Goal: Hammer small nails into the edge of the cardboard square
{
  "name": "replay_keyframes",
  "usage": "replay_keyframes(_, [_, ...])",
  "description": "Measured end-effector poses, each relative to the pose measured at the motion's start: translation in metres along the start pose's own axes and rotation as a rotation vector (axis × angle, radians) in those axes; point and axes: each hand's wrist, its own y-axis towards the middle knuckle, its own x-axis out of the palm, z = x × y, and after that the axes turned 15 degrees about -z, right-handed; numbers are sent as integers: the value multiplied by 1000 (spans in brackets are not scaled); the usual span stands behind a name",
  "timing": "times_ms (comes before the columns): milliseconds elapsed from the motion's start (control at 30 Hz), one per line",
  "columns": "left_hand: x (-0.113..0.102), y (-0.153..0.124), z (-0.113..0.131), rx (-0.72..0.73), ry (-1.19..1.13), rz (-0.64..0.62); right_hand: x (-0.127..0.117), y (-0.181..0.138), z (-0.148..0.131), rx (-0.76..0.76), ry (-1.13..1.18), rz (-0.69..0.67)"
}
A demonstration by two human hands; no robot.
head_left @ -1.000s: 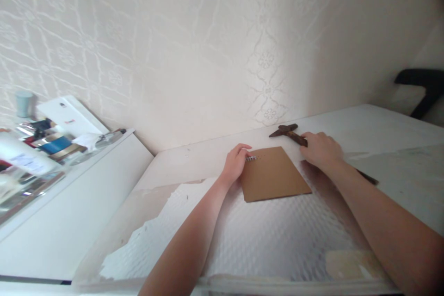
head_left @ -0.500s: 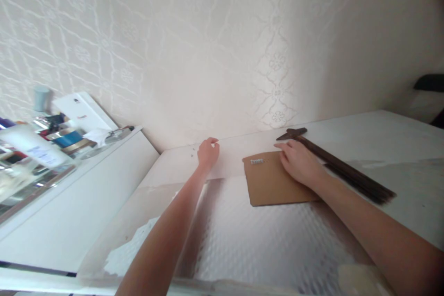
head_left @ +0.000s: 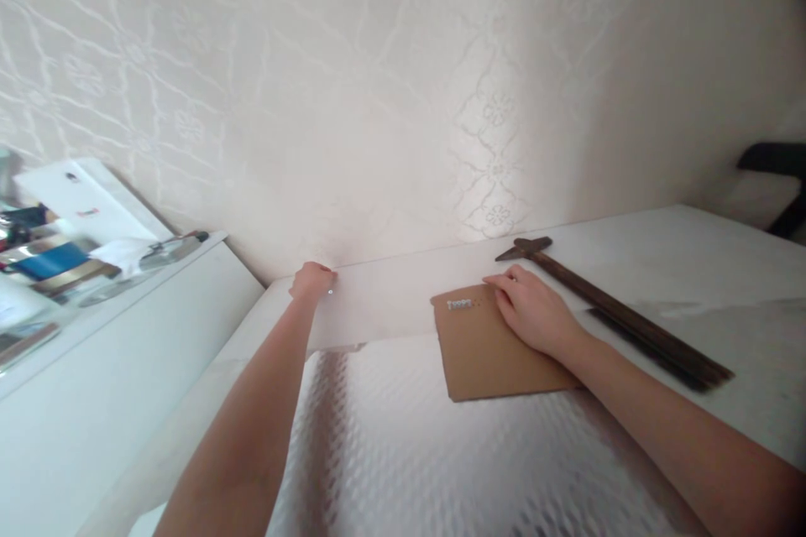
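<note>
Flat, the right hand (head_left: 532,315) presses the cardboard sheet (head_left: 491,348), grip open; left hand (head_left: 311,280) grip unclear.

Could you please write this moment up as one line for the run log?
left hand: at table's far edge by wall | right hand: flat on cardboard sheet | small nails: on cardboard | hammer: lying free on table

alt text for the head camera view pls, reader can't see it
The person's right hand lies flat on a brown cardboard sheet on a white table, with a hammer just beyond it. The left hand reaches to the table's far edge by the patterned wall.
</note>
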Motion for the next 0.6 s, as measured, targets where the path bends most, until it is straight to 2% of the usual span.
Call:
replay_keyframes(167, [3, 5, 2, 13, 43, -46, -1, 0, -1, 2, 18, -10])
replay_keyframes(433, [6, -2, 11, 25, -6, -6, -4, 0, -4, 20, 28, -33])
replay_keyframes(500, [8, -12, 23, 113, -71, 35, -6, -1, -4, 27, 32, -45])
replay_keyframes(600, [17, -41, 52, 359, -238, 49, -7, -1, -5, 31, 42, -53])
